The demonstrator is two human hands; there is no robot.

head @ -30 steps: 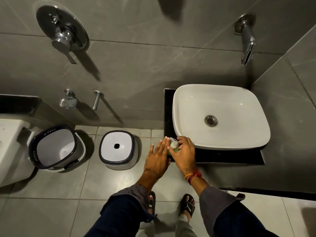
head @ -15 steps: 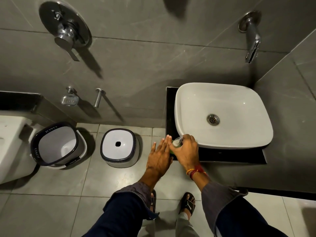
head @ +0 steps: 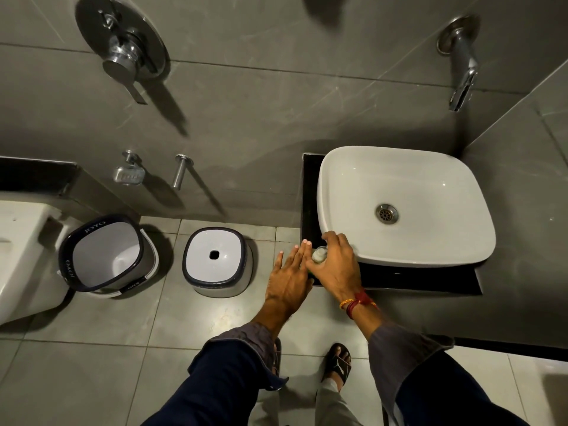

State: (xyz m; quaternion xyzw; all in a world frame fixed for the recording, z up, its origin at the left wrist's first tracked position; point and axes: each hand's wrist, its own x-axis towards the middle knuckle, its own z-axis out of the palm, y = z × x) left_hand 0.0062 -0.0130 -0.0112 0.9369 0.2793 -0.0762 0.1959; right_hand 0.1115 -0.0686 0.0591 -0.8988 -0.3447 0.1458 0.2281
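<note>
A small soap pump bottle (head: 319, 255) stands on the black counter (head: 430, 276) at the front left corner of the white basin (head: 436, 186). My right hand (head: 336, 265) is curled round the bottle's top, and only the white pump head shows. My left hand (head: 290, 279) lies flat with straight fingers right beside the pump, its back turned up toward me and its fingertips next to the right hand.
A wall tap (head: 461, 66) juts out above the basin. On the floor to the left stand an upturned white stool (head: 218, 262) and a white bucket (head: 107, 256). A toilet (head: 21, 256) is at the far left. My sandalled feet (head: 338, 364) stand on grey tiles.
My right hand has pressed down over the pump, so less of the bottle shows. My left hand stays flat beside it. The view has shifted slightly.
</note>
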